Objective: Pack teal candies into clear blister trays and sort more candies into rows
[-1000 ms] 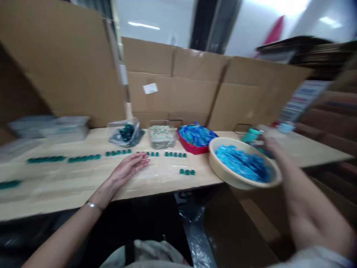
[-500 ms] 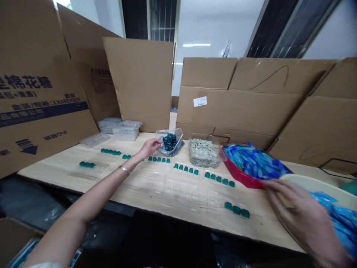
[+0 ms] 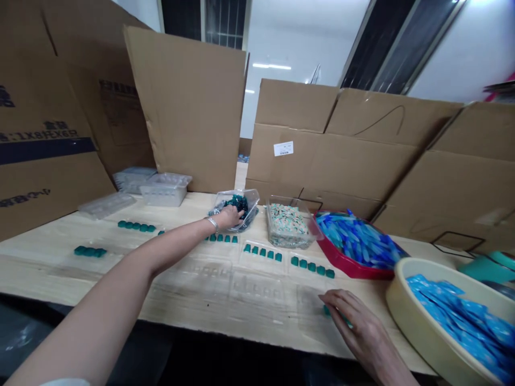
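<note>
My left hand [image 3: 228, 217] reaches into a clear plastic bin [image 3: 252, 199] at the back centre, its curled fingertips among small dark teal pieces [image 3: 238, 201] and partly hidden. My right hand [image 3: 358, 324] hovers low at the front right, fingers bent and drawn together; whatever they pinch is hidden. Beneath it, a few green pieces [image 3: 326, 310] sit in a clear tray [image 3: 308, 303], mostly covered by the hand. More clear trays lie across the table, with rows of green pieces [image 3: 262, 252] in their back parts. At the left is another short row of green pieces [image 3: 90, 251].
A clear bin of small pale packets [image 3: 287, 219], a red basin [image 3: 341, 262] of blue sticks and a cream tub [image 3: 418, 316] of blue packets line the right. Stacked clear trays [image 3: 166, 188] stand back left. Cardboard panels [image 3: 189, 112] wall the table's back.
My left hand has moved into the bin of teal pieces. My right hand has come left and down from beside the red basin to the front right tray. The view has turned slightly right.
</note>
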Available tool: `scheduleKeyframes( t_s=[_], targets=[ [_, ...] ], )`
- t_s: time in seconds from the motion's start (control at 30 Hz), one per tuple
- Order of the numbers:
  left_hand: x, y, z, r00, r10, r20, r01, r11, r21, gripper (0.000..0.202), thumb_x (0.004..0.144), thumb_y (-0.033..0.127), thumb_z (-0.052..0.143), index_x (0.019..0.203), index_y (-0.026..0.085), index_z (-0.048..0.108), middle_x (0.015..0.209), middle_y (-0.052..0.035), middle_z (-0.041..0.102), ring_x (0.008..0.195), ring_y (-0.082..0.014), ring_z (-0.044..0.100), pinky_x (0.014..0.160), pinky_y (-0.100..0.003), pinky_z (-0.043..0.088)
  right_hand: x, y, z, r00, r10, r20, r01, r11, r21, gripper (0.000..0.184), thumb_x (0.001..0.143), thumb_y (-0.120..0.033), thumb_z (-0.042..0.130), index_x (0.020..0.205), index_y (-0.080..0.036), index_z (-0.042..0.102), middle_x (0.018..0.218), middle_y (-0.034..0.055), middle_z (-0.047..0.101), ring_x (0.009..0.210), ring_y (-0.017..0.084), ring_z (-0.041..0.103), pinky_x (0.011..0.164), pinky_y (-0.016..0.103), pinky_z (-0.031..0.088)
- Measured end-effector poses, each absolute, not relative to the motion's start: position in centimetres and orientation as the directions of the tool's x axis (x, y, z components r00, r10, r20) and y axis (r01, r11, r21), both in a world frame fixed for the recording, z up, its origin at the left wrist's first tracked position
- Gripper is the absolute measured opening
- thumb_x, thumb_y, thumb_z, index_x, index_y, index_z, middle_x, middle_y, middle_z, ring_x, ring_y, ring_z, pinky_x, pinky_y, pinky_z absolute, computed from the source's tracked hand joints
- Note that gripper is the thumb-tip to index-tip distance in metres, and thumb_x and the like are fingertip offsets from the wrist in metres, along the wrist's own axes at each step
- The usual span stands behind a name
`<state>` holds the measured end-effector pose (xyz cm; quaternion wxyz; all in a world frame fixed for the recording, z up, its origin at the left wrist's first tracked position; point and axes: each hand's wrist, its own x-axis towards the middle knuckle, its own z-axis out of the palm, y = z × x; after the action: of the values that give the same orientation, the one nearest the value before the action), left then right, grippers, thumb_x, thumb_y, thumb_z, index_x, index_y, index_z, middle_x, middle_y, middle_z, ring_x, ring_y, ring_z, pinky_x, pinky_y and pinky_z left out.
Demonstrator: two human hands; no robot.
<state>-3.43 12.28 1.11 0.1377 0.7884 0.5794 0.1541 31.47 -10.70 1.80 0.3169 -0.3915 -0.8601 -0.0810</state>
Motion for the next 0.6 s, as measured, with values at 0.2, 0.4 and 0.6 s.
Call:
scheduleKeyframes(
  t_s=[0.2, 0.4, 0.6],
  targets=[
    [-2.8, 13.0, 1.5, 0.152, 0.984, -0.092, 0.959, -0.124, 0.253, 0.082, 0.058, 0.060, 0.064, 0.130, 0.025, 0.047, 0.134, -0.0253, 0.038, 0.112, -0.0496, 0.041, 0.089, -0.060, 0.023, 30.1, -11.6, 1.9, -0.505, 0.623, 0.597, 0.676, 0.716, -0.175, 0.021, 0.085, -0.017, 0.047, 0.099, -0.023, 0.062, 0.091, 0.0076, 0.065, 0.086, 0.020, 0.064, 0.074, 0.031, 0.055],
    [-2.9, 11.5, 1.6, 0.211, 0.977, -0.038, 0.945, -0.194, 0.261, 0.062, 0.074, 0.041, 0.056, 0.131, 0.022, 0.043, 0.124, -0.0239, 0.044, 0.097, -0.0362, 0.056, 0.086, -0.049, 0.035, 29.5, -12.8, 2.3, -0.502, 0.626, 0.597, 0.636, 0.735, -0.236, 0.024, 0.084, -0.014, 0.047, 0.102, -0.022, 0.061, 0.091, 0.0077, 0.064, 0.086, 0.019, 0.063, 0.073, 0.030, 0.055],
    [-2.9, 10.7, 2.4, 0.259, 0.952, 0.164, 0.876, -0.303, 0.376, 0.030, 0.084, 0.027, 0.044, 0.108, 0.017, 0.058, 0.115, -0.0171, 0.045, 0.097, -0.0262, 0.054, 0.089, -0.039, 0.034, 29.7, -13.7, 2.3, -0.497, 0.633, 0.594, 0.628, 0.735, -0.257, 0.025, 0.085, -0.013, 0.045, 0.101, -0.022, 0.062, 0.091, 0.0085, 0.065, 0.086, 0.019, 0.063, 0.073, 0.029, 0.055]
  ],
)
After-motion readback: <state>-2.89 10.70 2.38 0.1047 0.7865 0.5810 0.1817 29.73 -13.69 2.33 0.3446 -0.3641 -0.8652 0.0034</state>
